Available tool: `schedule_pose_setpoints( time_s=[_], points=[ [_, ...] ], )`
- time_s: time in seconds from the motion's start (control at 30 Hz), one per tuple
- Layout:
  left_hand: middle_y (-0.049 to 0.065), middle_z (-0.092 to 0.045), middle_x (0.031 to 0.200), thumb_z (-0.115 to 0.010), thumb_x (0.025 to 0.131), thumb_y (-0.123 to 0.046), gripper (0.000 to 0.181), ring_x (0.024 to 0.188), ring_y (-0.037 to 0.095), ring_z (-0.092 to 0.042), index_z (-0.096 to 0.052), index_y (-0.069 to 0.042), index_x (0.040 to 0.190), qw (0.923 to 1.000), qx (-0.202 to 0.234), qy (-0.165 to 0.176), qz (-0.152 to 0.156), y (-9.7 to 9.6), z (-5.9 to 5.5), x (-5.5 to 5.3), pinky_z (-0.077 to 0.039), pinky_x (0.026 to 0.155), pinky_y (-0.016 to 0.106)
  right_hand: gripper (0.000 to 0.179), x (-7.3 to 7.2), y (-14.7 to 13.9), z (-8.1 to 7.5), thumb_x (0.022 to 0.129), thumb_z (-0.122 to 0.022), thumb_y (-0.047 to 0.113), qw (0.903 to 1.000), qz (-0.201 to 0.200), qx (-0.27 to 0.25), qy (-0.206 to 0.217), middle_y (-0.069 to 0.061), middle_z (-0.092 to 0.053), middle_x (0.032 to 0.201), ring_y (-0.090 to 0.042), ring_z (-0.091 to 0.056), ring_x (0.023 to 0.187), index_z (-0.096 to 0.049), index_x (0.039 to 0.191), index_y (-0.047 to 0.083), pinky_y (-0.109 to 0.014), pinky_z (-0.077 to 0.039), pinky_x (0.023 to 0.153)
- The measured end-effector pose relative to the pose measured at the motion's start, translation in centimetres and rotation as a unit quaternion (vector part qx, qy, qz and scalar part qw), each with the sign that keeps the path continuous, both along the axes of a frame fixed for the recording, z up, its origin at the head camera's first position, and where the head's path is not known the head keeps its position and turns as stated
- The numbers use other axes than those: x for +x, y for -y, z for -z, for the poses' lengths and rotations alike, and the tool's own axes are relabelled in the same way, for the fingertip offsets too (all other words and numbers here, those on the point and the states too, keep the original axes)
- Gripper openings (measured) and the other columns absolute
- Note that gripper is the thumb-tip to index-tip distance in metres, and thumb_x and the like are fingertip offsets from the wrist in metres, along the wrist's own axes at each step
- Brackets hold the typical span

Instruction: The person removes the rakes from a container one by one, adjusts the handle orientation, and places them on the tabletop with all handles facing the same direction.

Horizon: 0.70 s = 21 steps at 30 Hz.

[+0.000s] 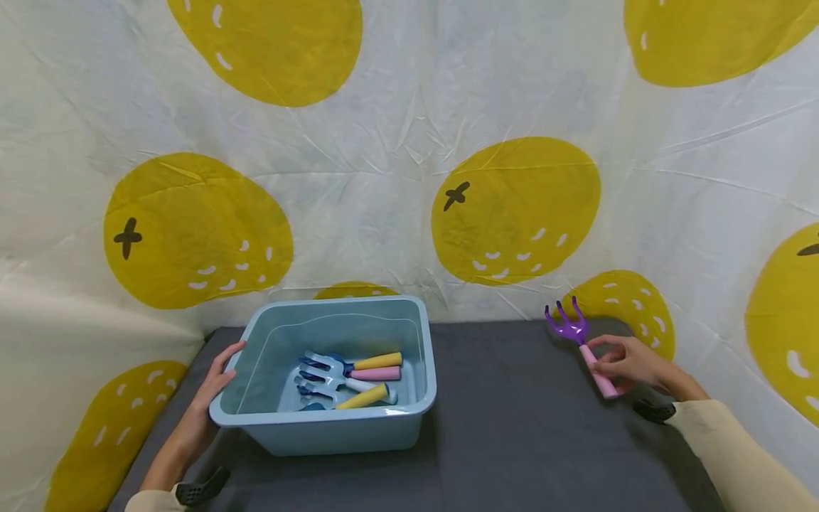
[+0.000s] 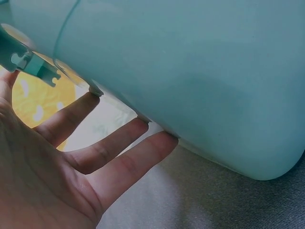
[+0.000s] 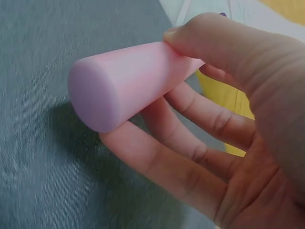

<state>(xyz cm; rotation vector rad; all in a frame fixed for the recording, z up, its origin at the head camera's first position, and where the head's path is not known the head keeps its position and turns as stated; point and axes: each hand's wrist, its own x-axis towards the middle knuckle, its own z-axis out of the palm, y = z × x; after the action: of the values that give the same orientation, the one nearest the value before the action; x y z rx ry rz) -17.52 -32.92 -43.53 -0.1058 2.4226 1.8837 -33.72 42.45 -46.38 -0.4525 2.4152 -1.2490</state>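
Note:
On the right of the head view, my right hand (image 1: 623, 363) pinches the pink handle of a small garden fork (image 1: 571, 329) with purple tines pointing away. In the right wrist view the thumb lies on top of the handle (image 3: 128, 81) and the fingers support it from below. My left hand (image 1: 207, 391) rests against the left side of a light blue plastic basin (image 1: 333, 432). Its fairly straight fingers (image 2: 128, 162) touch the basin wall with their tips in the left wrist view. Inside the basin lie several small garden tools (image 1: 329, 373) with yellow, pink and pale handles.
A dark grey cloth (image 1: 505, 427) covers the table under the basin and the fork. Behind and at both sides hangs a white curtain (image 1: 377, 235) printed with large yellow fruits, meeting the table's back edge close to the fork's tines.

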Motion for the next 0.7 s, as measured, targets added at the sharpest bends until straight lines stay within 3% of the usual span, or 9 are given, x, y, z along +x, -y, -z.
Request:
schedule_pose_setpoints(
  time_s=[0.23, 0.4, 0.7],
  points=[
    [0.015, 0.006, 0.167, -0.031, 0.107, -0.048, 0.061, 0.137, 0.048, -0.022, -0.01, -0.035, 0.162, 1.0, -0.008, 0.001, 0.002, 0.0, -0.3, 0.1, -0.041, 0.097, 0.043, 0.056, 0.2, -1.5, 1.2, 0.098, -0.069, 0.012, 0.9991, 0.02, 0.009, 0.037, -0.018, -0.073, 0.097, -0.03, -0.07, 0.07, -0.045, 0.142, -0.013, -0.048, -0.059, 0.059],
    [0.014, 0.005, 0.167, -0.029, 0.107, -0.047, 0.06, 0.138, 0.047, -0.021, -0.01, -0.034, 0.162, 1.0, -0.006, -0.004, 0.007, 0.0, -0.6, 0.1, -0.04, 0.096, 0.041, 0.057, 0.1, -1.9, 1.5, 0.098, -0.07, 0.013, 0.9973, 0.036, 0.02, 0.06, -0.017, -0.073, 0.098, -0.031, -0.07, 0.079, -0.045, 0.141, -0.013, -0.051, -0.06, 0.061],
    [0.014, 0.006, 0.167, -0.029, 0.107, -0.05, 0.06, 0.139, 0.047, -0.019, -0.01, -0.035, 0.162, 0.9999, 0.001, 0.015, 0.002, -0.1, -0.7, 0.0, -0.039, 0.099, 0.044, 0.054, 0.0, -1.7, 0.7, 0.098, -0.069, 0.011, 0.9964, 0.05, 0.053, 0.043, -0.016, -0.07, 0.102, -0.028, -0.068, 0.086, -0.046, 0.14, -0.016, -0.05, -0.06, 0.063]
  ],
)
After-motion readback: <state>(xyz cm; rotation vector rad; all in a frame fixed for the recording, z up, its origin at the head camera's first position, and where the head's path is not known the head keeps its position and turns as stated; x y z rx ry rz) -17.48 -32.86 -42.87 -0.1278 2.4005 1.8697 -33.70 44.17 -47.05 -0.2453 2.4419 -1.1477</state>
